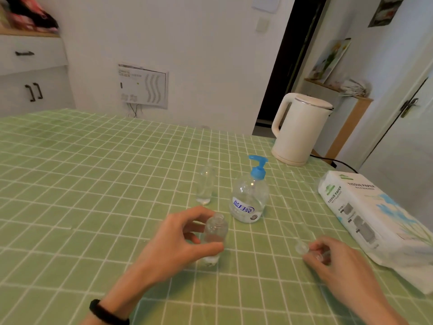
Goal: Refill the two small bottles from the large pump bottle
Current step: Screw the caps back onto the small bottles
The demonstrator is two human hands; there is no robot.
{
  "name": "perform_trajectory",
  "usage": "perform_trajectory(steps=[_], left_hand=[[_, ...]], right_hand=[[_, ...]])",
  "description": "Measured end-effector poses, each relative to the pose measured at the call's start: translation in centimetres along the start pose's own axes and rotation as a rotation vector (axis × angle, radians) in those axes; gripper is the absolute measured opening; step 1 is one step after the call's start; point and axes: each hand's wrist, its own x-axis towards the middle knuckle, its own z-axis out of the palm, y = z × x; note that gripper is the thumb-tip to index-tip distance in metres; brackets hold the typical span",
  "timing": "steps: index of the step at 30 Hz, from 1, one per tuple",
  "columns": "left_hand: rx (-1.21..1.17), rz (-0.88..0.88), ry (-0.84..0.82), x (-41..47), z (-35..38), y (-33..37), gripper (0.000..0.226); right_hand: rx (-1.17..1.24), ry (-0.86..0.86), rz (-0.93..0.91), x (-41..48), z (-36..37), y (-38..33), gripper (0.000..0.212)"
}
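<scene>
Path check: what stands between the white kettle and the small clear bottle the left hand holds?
The large clear blue-pump bottle, per the head view.

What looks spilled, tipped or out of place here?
Nothing stands out. The pump bottle and far small bottle stand upright; the left hand holds the open near bottle, the right hand a clear cap. No spill shows.

The left hand (pixel 178 238) and right hand (pixel 332 256) were bare, as were both forearms. A black band (pixel 105 311) circled the left wrist.
</scene>
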Motion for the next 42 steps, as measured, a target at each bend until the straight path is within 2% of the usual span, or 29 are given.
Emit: perform_trajectory(steps=[2,5,8,10,13,17,21,27,30,35,42], left_hand=[[-0.010,-0.004,-0.009,0.0,0.1,0.0,0.038],[-0.012,-0.004,-0.016,0.2,0.2,-0.1,0.038],[-0.038,-0.014,-0.015,0.1,0.4,-0.1,0.040],[-0.063,-0.028,-0.009,-0.1,0.7,0.0,0.042],[-0.068,-0.024,-0.005,-0.1,0.9,-0.1,0.044],[-0.018,0.004,0.036,-0.1,1.4,-0.2,0.045],[0.060,0.005,0.064,-0.2,1.9,-0.1,0.043],[0.093,-0.004,0.101,-0.5,2.2,0.5,0.041],[0.121,-0.002,0.106,-0.5,2.2,0.7,0.042],[0.155,-0.001,0.093,-0.6,2.3,0.7,0.044],[0.173,0.018,0.054,-0.7,2.7,0.8,0.044]], right_hand=[[0.019,0.059,-0.021,-0.2,-0.9,-0.6,0.009],[0.282,0.130,-0.132,-0.8,-2.8,-3.3,0.023],[0.669,0.016,-0.315,-0.8,-2.8,-7.6,0.023],[0.798,-0.069,-0.423,-0.2,-1.7,-10.1,0.017],[0.884,-0.131,-0.507,0.8,-0.1,-12.6,0.025],[1.047,-0.143,-0.516,1.5,1.3,-12.6,0.020],[1.241,-0.133,-0.381,1.2,3.3,-10.7,0.025],[1.336,-0.115,-0.326,1.7,3.7,-8.4,0.027],[1.343,-0.129,-0.359,1.4,3.2,-8.1,0.031],[1.209,-0.133,-0.411,0.2,3.3,-8.5,0.024],[1.288,-0.217,-0.524,-0.2,3.5,-8.8,0.026]])
